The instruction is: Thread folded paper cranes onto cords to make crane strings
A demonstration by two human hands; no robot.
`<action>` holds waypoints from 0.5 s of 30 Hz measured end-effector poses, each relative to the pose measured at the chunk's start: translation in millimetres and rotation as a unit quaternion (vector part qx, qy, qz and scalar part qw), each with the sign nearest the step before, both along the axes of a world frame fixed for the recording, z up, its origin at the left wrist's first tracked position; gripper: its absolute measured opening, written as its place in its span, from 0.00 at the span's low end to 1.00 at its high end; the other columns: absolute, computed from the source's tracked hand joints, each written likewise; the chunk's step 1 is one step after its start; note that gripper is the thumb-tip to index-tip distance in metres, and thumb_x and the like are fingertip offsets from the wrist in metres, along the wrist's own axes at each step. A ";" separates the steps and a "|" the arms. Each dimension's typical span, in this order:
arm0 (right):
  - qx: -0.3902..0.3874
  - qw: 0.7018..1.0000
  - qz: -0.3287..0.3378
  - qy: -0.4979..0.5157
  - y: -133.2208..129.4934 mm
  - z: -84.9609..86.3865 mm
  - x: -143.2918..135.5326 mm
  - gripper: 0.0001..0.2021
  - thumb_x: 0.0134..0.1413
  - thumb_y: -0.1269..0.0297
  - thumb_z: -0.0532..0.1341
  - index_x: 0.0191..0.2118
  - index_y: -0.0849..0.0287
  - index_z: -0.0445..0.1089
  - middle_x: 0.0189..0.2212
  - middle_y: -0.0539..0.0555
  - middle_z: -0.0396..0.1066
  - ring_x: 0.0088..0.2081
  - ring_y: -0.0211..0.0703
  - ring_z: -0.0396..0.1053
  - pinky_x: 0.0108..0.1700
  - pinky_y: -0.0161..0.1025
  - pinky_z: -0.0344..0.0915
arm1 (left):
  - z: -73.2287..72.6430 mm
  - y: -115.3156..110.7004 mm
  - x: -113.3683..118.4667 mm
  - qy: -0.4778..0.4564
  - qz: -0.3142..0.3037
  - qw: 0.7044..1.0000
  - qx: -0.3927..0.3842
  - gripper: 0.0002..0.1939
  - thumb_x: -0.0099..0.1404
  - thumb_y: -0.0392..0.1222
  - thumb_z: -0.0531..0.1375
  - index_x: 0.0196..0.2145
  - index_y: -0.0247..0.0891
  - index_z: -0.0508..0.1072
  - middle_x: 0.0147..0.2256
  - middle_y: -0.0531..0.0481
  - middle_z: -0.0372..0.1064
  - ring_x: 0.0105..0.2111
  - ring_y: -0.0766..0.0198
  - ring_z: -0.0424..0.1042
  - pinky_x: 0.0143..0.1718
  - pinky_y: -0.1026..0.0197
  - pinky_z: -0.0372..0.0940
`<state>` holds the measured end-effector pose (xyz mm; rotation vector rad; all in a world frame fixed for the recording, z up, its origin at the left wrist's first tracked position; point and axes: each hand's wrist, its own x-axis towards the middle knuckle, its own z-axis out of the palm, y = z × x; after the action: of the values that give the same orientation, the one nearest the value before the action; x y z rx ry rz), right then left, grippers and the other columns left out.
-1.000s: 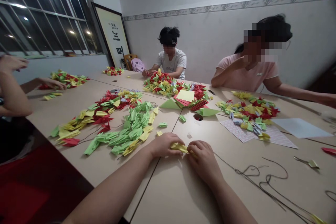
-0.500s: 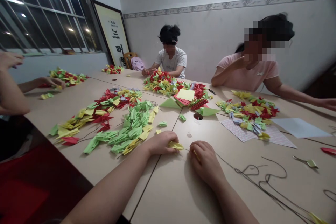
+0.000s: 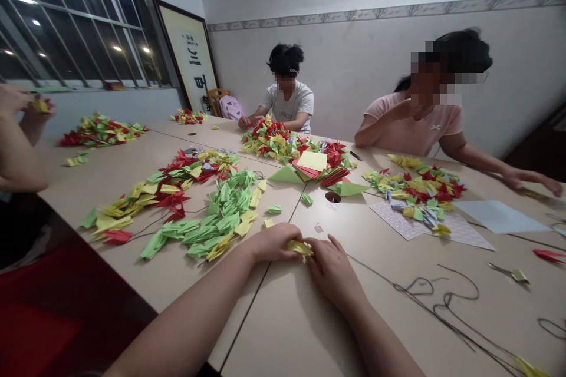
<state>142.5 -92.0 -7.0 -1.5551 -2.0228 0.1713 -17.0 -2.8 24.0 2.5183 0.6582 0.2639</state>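
Near the table's middle seam, my left hand is closed on a yellow folded paper piece. The fingertips of my right hand meet the right end of this piece, with the index finger lifted; whether they pinch something else is hidden. A dark cord runs from beside my right hand to the lower right of the table. Left of my left hand lies a string of green folded papers with yellow ones along its edge. A small green piece lies just beyond my left hand.
A mixed paper pile and square sheets lie across the table. More strings are at left and right. Scissors rest at the right. Two people sit opposite; another person's arms are at the far left.
My right hand has moved left, up to the yellow piece, closing the gap between my hands. The person at far left has raised a hand from the table with a yellow piece.
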 end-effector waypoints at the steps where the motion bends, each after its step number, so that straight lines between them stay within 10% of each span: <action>1: -0.007 1.000 -0.002 -0.003 0.9 -0.3 -0.2 0.11 0.50 0.72 0.51 0.39 0.56 0.63 0.33 0.51 0.70 0.38 0.40 0.66 0.54 0.50 0.48 | 0.8 -0.6 -0.3 -0.002 -0.003 1.000 0.001 0.14 0.53 0.43 0.62 0.37 0.36 0.68 0.36 0.47 0.66 0.38 0.60 0.64 0.39 0.62 0.59; 7: -0.002 1.000 0.008 0.014 1.9 -4.5 6.1 0.08 0.50 0.73 0.51 0.35 0.57 0.64 0.31 0.50 0.71 0.34 0.39 0.67 0.52 0.47 0.50 | 9.5 1.5 -15.3 -0.072 -0.025 0.997 0.026 0.30 0.47 0.46 0.66 0.48 0.42 0.64 0.46 0.46 0.62 0.47 0.59 0.60 0.49 0.59 0.54; 15: -0.022 0.999 0.017 0.031 2.8 -4.9 8.7 0.09 0.49 0.72 0.51 0.36 0.56 0.65 0.30 0.48 0.70 0.34 0.39 0.66 0.51 0.46 0.50 | -4.8 20.6 -24.0 -0.023 -0.023 0.999 0.029 0.19 0.50 0.46 0.64 0.41 0.43 0.72 0.39 0.49 0.68 0.41 0.61 0.64 0.45 0.61 0.56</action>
<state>151.2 -89.2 -11.9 -1.5240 -2.0103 0.2754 -41.0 17.9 19.2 2.5707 0.5827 0.3274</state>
